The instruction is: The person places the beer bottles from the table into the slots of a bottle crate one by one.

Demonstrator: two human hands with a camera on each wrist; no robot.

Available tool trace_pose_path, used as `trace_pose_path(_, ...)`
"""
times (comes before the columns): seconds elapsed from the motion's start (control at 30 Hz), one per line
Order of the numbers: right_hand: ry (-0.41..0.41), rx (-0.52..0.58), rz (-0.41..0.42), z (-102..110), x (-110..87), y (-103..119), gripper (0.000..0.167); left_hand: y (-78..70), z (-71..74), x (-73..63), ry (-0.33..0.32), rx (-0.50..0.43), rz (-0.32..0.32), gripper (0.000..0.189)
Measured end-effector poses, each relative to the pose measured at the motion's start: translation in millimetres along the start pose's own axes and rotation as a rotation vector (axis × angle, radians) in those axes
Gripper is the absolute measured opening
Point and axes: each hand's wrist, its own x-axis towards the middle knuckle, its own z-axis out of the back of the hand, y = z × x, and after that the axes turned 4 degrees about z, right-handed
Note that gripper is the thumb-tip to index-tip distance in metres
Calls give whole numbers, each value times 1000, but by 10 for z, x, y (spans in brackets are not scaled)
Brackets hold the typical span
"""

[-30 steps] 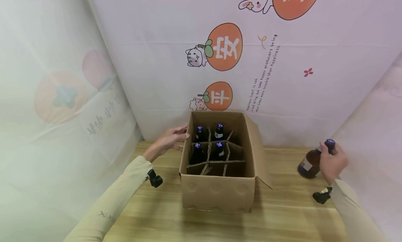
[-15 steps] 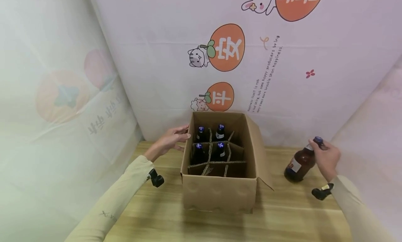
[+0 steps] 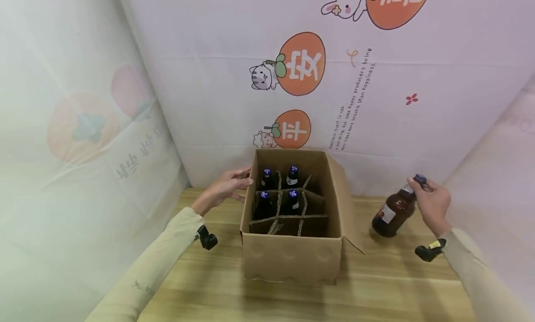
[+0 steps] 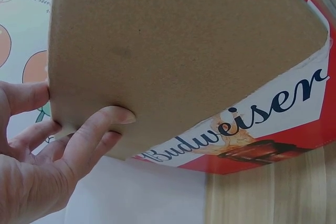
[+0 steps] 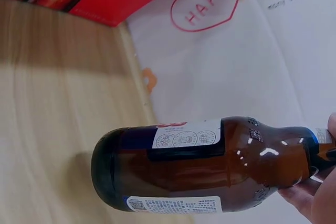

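Note:
My right hand (image 3: 433, 203) grips a brown glass beer bottle (image 3: 393, 215) by its neck, to the right of the box. The bottle is tilted, its base toward the box; the right wrist view shows its white-labelled body (image 5: 184, 169) and part of the holding hand (image 5: 323, 195). At its left side, my left hand (image 3: 223, 187) rests on the cardboard box (image 3: 290, 257). Close up, the fingers of that left hand (image 4: 58, 156) lie against a bare brown panel (image 4: 157, 51) and its edge. Several dark bottles with blue caps (image 3: 292, 194) stand upright in the box.
Cardboard dividers (image 3: 288, 216) split the box into cells. Its right flap (image 3: 344, 201) hangs outward toward the bottle. Beneath is a wooden table (image 3: 200, 285); printed white cloth (image 3: 200, 94) closes off the back and both sides.
My right hand has carried the bottle left toward the box, tilting it further. The left hand stays at the box's side.

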Motion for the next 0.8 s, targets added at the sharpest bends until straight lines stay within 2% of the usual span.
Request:
trace_pose_path(0.13,-5,47,-17,26,13,162,11,0,-6,18,3,1,1,71)
trace_pose_path(0.27,-11,127,-68,41,21,344,19,7,-4,35,3,-5,2,71)
trace_pose_path(0.33,-1,166,-68,44,23,418,18,15,-3,39,0,-4,6,71)
trace_pose_path(0.5,57,392,-61,38,48,638,15,23,14,32,6,-3,9,71)
trace_pose_path(0.6,84,481,-68,26,52,787,13,21,22,18,13,0,6,71)
trace_pose_path(0.8,110,516,-27,-28,59,1068,11,28,35,-26,-7,-2,9,70)
